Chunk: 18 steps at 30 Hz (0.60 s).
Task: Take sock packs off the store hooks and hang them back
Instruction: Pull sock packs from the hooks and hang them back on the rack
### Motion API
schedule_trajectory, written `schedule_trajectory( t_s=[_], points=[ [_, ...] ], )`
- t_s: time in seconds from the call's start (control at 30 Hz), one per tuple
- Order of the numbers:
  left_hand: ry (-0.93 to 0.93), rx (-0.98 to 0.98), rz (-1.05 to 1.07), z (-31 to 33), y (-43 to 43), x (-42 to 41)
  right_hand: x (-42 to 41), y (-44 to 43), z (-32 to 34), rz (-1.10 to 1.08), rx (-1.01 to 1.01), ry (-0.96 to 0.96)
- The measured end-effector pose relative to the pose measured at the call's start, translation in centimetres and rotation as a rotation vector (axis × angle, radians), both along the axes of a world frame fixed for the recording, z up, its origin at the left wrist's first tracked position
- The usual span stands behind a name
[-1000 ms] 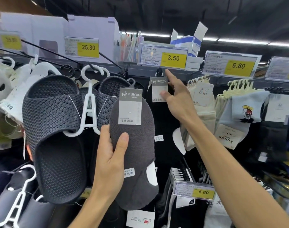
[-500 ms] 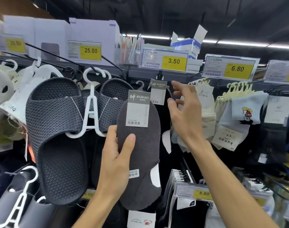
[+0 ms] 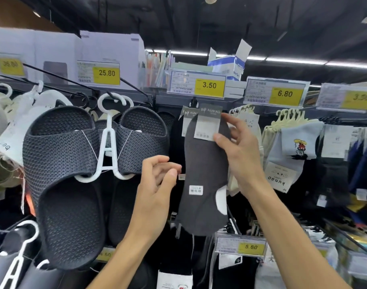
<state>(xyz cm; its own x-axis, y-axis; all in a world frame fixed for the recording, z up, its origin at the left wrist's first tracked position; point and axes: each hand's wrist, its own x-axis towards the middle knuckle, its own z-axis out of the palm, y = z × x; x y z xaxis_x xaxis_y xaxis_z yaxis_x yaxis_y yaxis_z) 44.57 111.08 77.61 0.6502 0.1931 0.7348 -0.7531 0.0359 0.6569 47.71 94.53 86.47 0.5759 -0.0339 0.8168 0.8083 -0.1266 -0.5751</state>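
Note:
A dark grey sock pack [image 3: 203, 176] with a grey-and-white KUN'AO card at its top hangs upright below the 3.50 price tag [image 3: 197, 85]. My right hand [image 3: 239, 149] pinches its upper right edge, thumb on the card's lower corner and fingers behind. Its top sits just under the black store hook [image 3: 193, 102], where another pack of the same kind [image 3: 186, 119] hangs behind it. My left hand [image 3: 157, 184] is just left of the pack, fingers loosely curled, holding nothing.
Dark mesh slippers [image 3: 61, 163] on a white hanger [image 3: 108, 142] hang close on the left. Cream and printed sock packs [image 3: 289, 147] hang to the right under a 6.80 tag. A 5.80 price tag [image 3: 241, 246] juts out below. Boxes sit on the top shelf.
The sock pack went from my left hand to my right and moved right and up toward the hook. My left hand let go and dropped back a little.

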Motion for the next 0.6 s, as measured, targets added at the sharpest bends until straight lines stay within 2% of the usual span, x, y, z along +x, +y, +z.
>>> schedule_trajectory(
  t_s=[0.3,0.43,0.6],
  points=[
    [0.239,0.186,0.018,2.5,-1.8,3.0,4.9,1.1,1.6,-0.23,-0.26,0.002],
    [0.298,0.156,-0.019,3.3,-1.6,4.8,5.7,1.2,1.2,-0.261,-0.297,-0.019],
    [0.382,-0.024,-0.053,4.5,-1.4,8.0,6.1,2.0,1.2,-0.299,-0.298,-0.01]
  ],
)
